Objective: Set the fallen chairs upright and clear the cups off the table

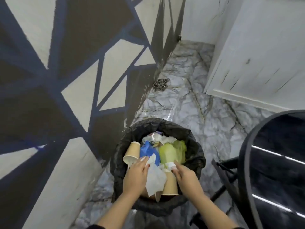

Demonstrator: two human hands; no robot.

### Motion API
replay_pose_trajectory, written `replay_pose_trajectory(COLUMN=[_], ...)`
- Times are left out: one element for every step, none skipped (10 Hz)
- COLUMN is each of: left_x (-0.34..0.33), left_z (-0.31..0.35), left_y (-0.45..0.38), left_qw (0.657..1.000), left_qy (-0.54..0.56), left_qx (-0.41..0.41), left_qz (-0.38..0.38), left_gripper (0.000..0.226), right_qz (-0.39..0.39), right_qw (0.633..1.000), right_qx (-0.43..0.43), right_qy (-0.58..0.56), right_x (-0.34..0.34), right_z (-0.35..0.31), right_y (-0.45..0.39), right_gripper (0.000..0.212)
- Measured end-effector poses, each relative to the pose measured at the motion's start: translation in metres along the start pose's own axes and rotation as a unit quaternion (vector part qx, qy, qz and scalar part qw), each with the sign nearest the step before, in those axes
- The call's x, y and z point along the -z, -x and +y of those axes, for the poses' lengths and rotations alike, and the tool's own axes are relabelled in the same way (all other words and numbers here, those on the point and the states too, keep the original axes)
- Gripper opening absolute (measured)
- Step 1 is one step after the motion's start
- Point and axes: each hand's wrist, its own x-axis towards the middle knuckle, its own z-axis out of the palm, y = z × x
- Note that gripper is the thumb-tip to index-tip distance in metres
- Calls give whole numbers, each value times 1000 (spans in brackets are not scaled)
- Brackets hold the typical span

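Tan paper is what you have in the bin: one paper cup (131,153) lies on its side at about nine o'clock inside the rim, mouth toward you, and a second cup (170,184) sits mouth-down at six o'clock, between your wrists. Your left hand (136,175) is over the near-left part of the bin, fingers curled loosely against a crumpled white napkin (155,177); whether it really grips the napkin cannot be told. Your right hand (186,176) pinches a small wad of white tissue (170,165) at its fingertips, just above the second cup.

Around them, the bin's black liner (196,154) holds a blue plastic bag (149,150) near the centre, a yellow-green bag (172,152) at two o'clock, and white scraps at twelve.

The bin stands on a grey marbled floor (189,100), close against a wall painted in dark and cream triangles (66,71) at nine o'clock. A heap of chain (160,84) lies by the wall at twelve. A dark round table edge (247,154) curves in at three o'clock.
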Motion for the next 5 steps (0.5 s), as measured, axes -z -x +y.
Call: replay_pose_trajectory(left_x=[-24, -44, -54, -53, -46], left_z=[-28, -46, -58, -61, -59], left_y=[0, -4, -8, -8, -7], left_qw=[1000, 1000, 999, 996, 994], left_qy=[-10, 8, -19, -72, -90], left_qx=[11, 12, -3, 24, 40], left_qz=[-19, -23, -37, -48, -54], left_gripper=[39, 39, 43, 55, 60], right_qz=[-8, -32, -78, -98, -75], right_qw=[1000, 999, 996, 992, 996], right_qx=[-6, -19, -25, -29, -21], right_qy=[1, 4, 28, 77, 50], right_x=[-31, -54, -71, -73, -62], right_z=[21, 36, 49, 52, 47], right_y=[-12, -22, -30, -32, -32], right_gripper=[42, 45, 60, 66, 65])
